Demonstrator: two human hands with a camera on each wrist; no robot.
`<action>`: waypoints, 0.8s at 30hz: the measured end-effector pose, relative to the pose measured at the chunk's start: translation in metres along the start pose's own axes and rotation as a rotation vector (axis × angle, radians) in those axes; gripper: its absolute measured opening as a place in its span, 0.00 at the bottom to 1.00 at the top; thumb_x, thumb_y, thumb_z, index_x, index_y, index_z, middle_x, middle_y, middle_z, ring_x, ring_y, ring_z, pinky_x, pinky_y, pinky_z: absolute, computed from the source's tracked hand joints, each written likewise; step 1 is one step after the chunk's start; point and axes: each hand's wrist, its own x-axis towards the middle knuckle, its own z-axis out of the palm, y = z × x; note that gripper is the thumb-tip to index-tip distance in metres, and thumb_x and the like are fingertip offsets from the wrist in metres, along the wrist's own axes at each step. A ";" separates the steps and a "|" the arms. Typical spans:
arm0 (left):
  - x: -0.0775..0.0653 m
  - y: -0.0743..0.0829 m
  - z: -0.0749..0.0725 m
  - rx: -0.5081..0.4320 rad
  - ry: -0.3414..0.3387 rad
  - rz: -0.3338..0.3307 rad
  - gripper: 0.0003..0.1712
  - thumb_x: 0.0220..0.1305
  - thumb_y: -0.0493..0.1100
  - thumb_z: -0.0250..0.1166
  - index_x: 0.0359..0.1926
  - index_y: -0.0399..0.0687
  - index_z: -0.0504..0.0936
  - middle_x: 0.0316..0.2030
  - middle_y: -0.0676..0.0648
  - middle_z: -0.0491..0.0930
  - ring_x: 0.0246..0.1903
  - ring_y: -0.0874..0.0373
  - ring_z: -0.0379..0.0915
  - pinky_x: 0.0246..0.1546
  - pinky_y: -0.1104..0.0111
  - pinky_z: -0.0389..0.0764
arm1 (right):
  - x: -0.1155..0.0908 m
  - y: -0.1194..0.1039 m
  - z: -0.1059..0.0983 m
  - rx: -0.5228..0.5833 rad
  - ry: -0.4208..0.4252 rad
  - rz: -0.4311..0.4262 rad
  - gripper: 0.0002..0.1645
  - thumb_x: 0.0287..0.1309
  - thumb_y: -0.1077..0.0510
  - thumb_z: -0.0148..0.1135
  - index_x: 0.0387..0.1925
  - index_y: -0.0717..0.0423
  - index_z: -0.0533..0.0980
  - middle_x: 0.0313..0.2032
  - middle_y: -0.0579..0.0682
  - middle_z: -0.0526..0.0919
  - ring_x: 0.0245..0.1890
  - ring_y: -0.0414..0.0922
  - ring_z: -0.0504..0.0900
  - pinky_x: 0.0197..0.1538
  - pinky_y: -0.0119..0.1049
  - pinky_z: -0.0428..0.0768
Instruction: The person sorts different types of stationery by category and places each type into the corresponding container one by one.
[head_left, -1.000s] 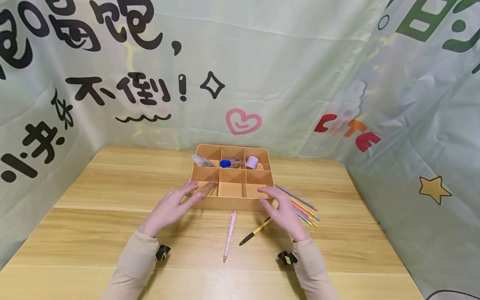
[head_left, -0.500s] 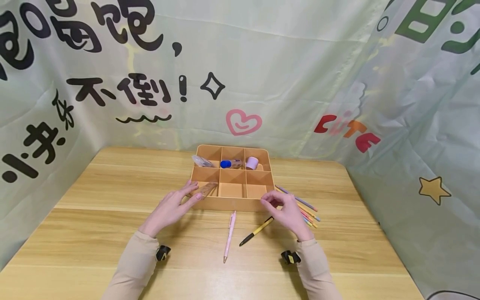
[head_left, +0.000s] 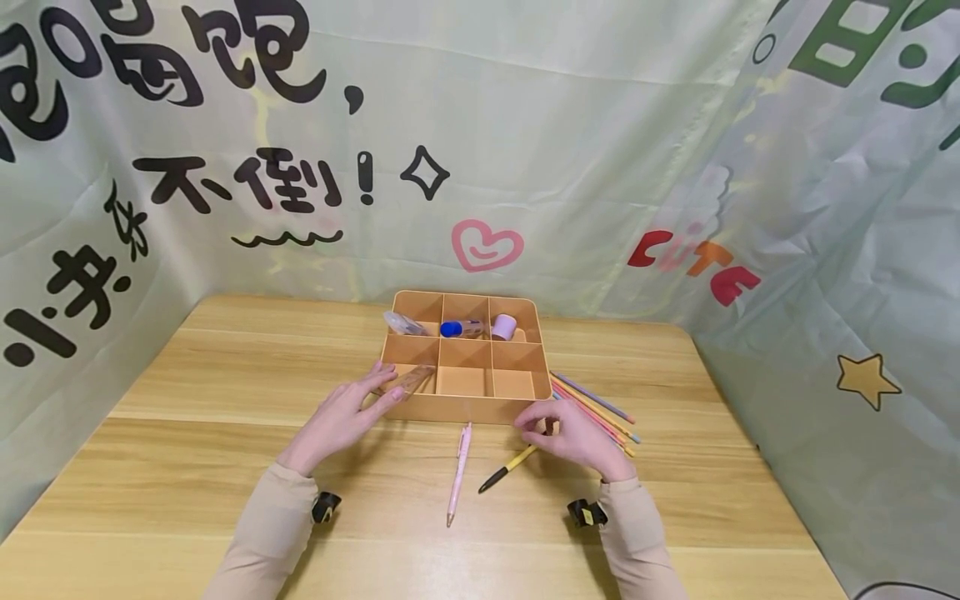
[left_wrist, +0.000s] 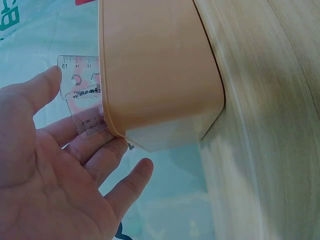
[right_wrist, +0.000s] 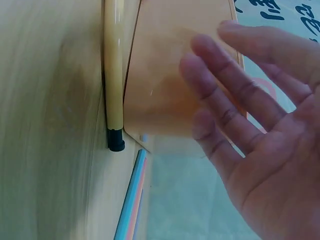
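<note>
Touching ruler [left_wrist: 80, 75] with left hand [head_left: 337, 415], fingers parted, perhaps to steady organizer [head_left: 450, 407] near back edge of desk [head_left: 150, 500]; hovering by yellow pen [head_left: 519, 458] with right hand [head_left: 576, 435], fingers parted

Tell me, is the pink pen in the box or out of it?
Out: the pink pen lies on the table, in front of the box.

the right hand [right_wrist: 267, 145] hovers near a yellow pen [right_wrist: 115, 67].

Two hands [head_left: 341, 417], one box [head_left: 450, 407], two loose pens [head_left: 459, 475]
</note>
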 end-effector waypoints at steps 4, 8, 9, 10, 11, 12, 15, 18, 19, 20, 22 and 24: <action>0.000 0.000 0.000 0.003 0.001 0.003 0.36 0.72 0.60 0.48 0.66 0.35 0.67 0.69 0.36 0.59 0.67 0.42 0.51 0.64 0.39 0.55 | -0.001 -0.001 -0.001 -0.028 -0.061 0.031 0.11 0.54 0.66 0.67 0.40 0.59 0.84 0.37 0.52 0.87 0.32 0.39 0.79 0.34 0.43 0.83; 0.000 0.000 0.000 -0.004 0.001 0.001 0.36 0.72 0.60 0.48 0.66 0.35 0.67 0.69 0.36 0.58 0.67 0.42 0.51 0.64 0.39 0.55 | -0.001 0.000 0.001 -0.059 -0.098 0.053 0.12 0.51 0.68 0.68 0.40 0.61 0.84 0.37 0.54 0.87 0.33 0.41 0.81 0.35 0.40 0.83; 0.000 0.000 0.001 -0.005 0.001 0.000 0.36 0.72 0.60 0.48 0.66 0.36 0.67 0.69 0.36 0.58 0.67 0.42 0.51 0.64 0.39 0.55 | -0.001 0.001 0.001 -0.069 -0.101 0.052 0.13 0.50 0.69 0.68 0.40 0.62 0.84 0.37 0.54 0.86 0.33 0.43 0.81 0.35 0.40 0.84; 0.000 -0.001 0.001 -0.008 0.001 -0.002 0.37 0.72 0.60 0.48 0.66 0.36 0.67 0.69 0.36 0.58 0.68 0.43 0.51 0.64 0.39 0.55 | -0.001 0.001 0.002 -0.077 -0.101 0.048 0.13 0.49 0.70 0.68 0.40 0.62 0.84 0.36 0.55 0.86 0.34 0.44 0.82 0.35 0.41 0.84; 0.000 -0.001 0.001 -0.010 0.001 -0.003 0.37 0.72 0.61 0.48 0.66 0.36 0.67 0.69 0.36 0.58 0.68 0.43 0.51 0.64 0.39 0.55 | -0.001 0.002 0.002 -0.081 -0.099 0.045 0.13 0.48 0.71 0.68 0.39 0.62 0.84 0.36 0.55 0.86 0.34 0.45 0.82 0.35 0.41 0.84; 0.000 -0.001 0.001 -0.012 0.001 -0.004 0.37 0.72 0.61 0.48 0.66 0.36 0.67 0.69 0.36 0.58 0.68 0.43 0.51 0.64 0.39 0.55 | -0.001 0.002 0.002 -0.085 -0.098 0.044 0.13 0.48 0.71 0.68 0.39 0.62 0.84 0.36 0.55 0.86 0.34 0.45 0.82 0.35 0.41 0.84; 0.000 -0.001 0.001 -0.015 0.000 -0.005 0.37 0.72 0.61 0.48 0.66 0.36 0.67 0.69 0.36 0.58 0.68 0.43 0.51 0.64 0.40 0.56 | -0.001 0.000 0.002 -0.099 -0.094 0.045 0.13 0.48 0.71 0.69 0.38 0.62 0.84 0.36 0.55 0.86 0.34 0.47 0.82 0.36 0.42 0.84; 0.000 -0.001 0.001 -0.017 -0.002 -0.005 0.37 0.72 0.60 0.48 0.67 0.36 0.67 0.69 0.36 0.58 0.68 0.43 0.51 0.64 0.40 0.56 | 0.000 -0.001 0.003 -0.105 -0.096 0.047 0.13 0.47 0.71 0.69 0.38 0.63 0.84 0.35 0.55 0.86 0.35 0.49 0.82 0.37 0.43 0.84; 0.000 -0.001 0.001 -0.017 -0.002 -0.005 0.37 0.72 0.60 0.48 0.67 0.36 0.67 0.69 0.36 0.58 0.68 0.43 0.51 0.64 0.40 0.56 | 0.000 -0.001 0.003 -0.108 -0.097 0.047 0.13 0.47 0.71 0.69 0.38 0.63 0.84 0.35 0.55 0.86 0.35 0.49 0.82 0.37 0.44 0.84; 0.000 0.000 0.001 -0.017 -0.003 -0.005 0.37 0.72 0.60 0.48 0.67 0.36 0.67 0.69 0.36 0.58 0.68 0.43 0.51 0.64 0.40 0.56 | 0.000 -0.001 0.004 -0.111 -0.098 0.043 0.13 0.47 0.71 0.69 0.38 0.63 0.84 0.35 0.56 0.86 0.36 0.50 0.82 0.37 0.44 0.84; 0.000 0.000 0.001 -0.017 -0.003 -0.006 0.37 0.72 0.60 0.48 0.67 0.36 0.67 0.69 0.36 0.58 0.68 0.43 0.51 0.64 0.40 0.56 | 0.000 0.000 0.005 -0.112 -0.101 0.039 0.14 0.46 0.72 0.69 0.38 0.63 0.84 0.35 0.56 0.86 0.36 0.50 0.82 0.37 0.44 0.84; 0.000 0.000 0.001 -0.017 -0.004 -0.006 0.37 0.72 0.60 0.48 0.67 0.36 0.67 0.69 0.36 0.58 0.68 0.43 0.51 0.64 0.40 0.56 | 0.001 0.001 0.005 -0.108 -0.101 0.022 0.14 0.45 0.73 0.68 0.38 0.63 0.84 0.35 0.56 0.86 0.35 0.50 0.82 0.37 0.44 0.84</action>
